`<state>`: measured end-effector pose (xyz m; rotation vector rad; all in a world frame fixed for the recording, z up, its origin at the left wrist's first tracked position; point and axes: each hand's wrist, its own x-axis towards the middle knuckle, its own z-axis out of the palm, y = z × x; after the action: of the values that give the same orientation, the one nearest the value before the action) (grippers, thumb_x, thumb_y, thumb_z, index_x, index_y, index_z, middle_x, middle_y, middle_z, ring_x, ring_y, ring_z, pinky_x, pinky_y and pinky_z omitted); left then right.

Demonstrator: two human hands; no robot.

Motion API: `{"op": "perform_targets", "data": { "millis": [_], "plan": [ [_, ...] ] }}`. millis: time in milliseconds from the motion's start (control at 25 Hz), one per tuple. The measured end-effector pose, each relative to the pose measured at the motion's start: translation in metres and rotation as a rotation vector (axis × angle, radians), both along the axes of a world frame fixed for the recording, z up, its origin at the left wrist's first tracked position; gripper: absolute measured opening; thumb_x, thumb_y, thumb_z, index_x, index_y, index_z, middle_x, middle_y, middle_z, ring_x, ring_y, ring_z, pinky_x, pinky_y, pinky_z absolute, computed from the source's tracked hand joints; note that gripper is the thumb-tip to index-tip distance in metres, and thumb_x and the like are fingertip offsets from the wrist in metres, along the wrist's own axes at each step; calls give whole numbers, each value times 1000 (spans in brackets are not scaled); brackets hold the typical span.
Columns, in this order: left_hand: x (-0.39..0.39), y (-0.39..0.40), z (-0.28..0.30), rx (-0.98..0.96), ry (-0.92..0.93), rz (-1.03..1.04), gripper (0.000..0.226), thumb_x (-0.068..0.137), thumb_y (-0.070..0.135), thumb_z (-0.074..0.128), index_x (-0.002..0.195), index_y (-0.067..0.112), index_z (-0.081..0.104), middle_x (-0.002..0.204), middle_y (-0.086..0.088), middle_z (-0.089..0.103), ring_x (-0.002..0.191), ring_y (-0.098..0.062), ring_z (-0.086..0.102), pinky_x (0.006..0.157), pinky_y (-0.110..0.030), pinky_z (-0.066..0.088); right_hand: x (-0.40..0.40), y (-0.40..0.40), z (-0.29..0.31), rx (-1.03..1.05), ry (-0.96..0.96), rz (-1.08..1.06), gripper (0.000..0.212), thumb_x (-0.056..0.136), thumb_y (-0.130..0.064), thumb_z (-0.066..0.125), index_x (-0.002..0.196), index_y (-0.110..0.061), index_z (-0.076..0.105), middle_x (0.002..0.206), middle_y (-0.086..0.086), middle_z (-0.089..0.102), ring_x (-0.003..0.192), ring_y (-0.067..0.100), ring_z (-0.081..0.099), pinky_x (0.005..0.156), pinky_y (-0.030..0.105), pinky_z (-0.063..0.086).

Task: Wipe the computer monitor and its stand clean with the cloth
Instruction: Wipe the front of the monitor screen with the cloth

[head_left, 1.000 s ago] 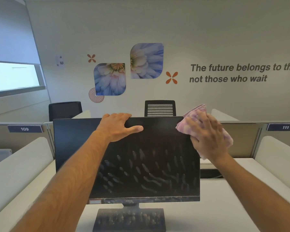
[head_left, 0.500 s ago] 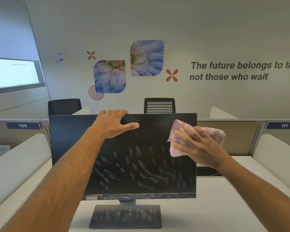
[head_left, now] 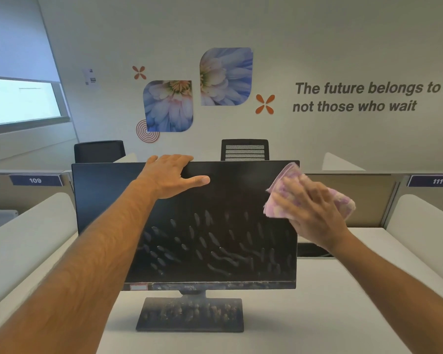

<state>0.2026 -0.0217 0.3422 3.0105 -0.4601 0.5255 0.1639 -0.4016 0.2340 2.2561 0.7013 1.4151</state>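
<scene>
A black computer monitor [head_left: 215,238] stands on the white desk [head_left: 317,315], its screen dotted with pale smears across the lower half. Its dark flat stand [head_left: 189,314] below is speckled with dust. My left hand [head_left: 169,175] grips the monitor's top edge, fingers over the back and thumb lying on the screen. My right hand [head_left: 315,213] presses a pink and white cloth [head_left: 279,200] flat against the screen's upper right corner; part of the cloth sticks out past the monitor's right edge.
Beige partition walls [head_left: 368,198] with number plates 109 and 111 run behind the desk. White curved side dividers [head_left: 31,238] flank the desk on both sides. Two black office chairs [head_left: 244,149] stand beyond the partition. A dark object [head_left: 310,250] lies behind the monitor's right side.
My right hand with the cloth slid left across the upper screen, then back right towards the corner. My left hand has stayed on the top edge.
</scene>
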Motion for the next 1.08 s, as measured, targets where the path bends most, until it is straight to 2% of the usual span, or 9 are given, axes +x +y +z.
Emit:
{"op": "perform_targets", "data": {
  "millis": [120,160,320,480,640,800,880,1000,1080],
  "plan": [
    [-1,0,0,-3,7,-2,131,51,105,1,152,28,35,156,1,41,141,-28,39,118,-59,23,-8,-4,-25,-422,81,117,67,77,-15,74,141,-23,55,147,13,50,133,43,46,104,61,44],
    [-1,0,0,-2,10,0,131,50,105,0,152,28,34,156,0,41,141,-28,38,118,-59,22,-8,-10,-21,-446,81,119,69,76,-14,74,142,-24,55,147,12,50,133,43,46,104,61,45],
    [1,1,0,0,15,1,131,51,105,2,152,28,33,157,0,39,142,-29,37,118,-59,21,-4,-17,-11,-67,25,-14,60,79,-13,70,138,-19,59,146,17,51,131,46,48,103,61,42],
    [1,0,-1,-1,19,4,128,53,104,5,153,28,32,158,0,38,143,-30,36,119,-60,20,-16,-24,-52,-558,118,73,74,74,-14,76,143,-24,50,149,11,48,132,43,47,106,62,42],
    [1,1,-1,8,16,9,126,55,103,7,153,28,31,158,-1,37,143,-30,36,119,-61,19,-14,-25,-34,-148,74,-58,60,82,-15,69,140,-21,56,147,16,48,131,46,49,105,62,41],
    [1,1,0,19,28,9,124,57,102,10,154,28,30,159,0,35,145,-30,33,119,-61,18,-26,-24,-72,-617,141,50,74,73,-15,76,142,-23,51,148,11,48,131,44,47,103,61,45],
    [0,0,0,20,26,12,122,58,101,11,154,28,30,159,-1,36,144,-30,34,119,-60,18,-25,-30,-64,-539,138,11,74,71,-13,77,140,-23,52,147,12,48,132,44,46,104,61,44],
    [0,0,0,21,29,14,121,58,100,12,154,28,30,159,-1,35,144,-30,34,119,-60,18,-26,-25,-60,-133,95,-67,62,80,-12,69,140,-21,56,146,17,52,133,48,46,105,61,41],
    [0,0,0,24,28,14,122,58,100,12,154,28,29,160,-1,35,145,-30,33,119,-60,17,-33,-24,-90,-308,141,-13,71,76,-13,73,143,-21,51,148,16,48,135,48,43,105,62,42]
  ]
}}
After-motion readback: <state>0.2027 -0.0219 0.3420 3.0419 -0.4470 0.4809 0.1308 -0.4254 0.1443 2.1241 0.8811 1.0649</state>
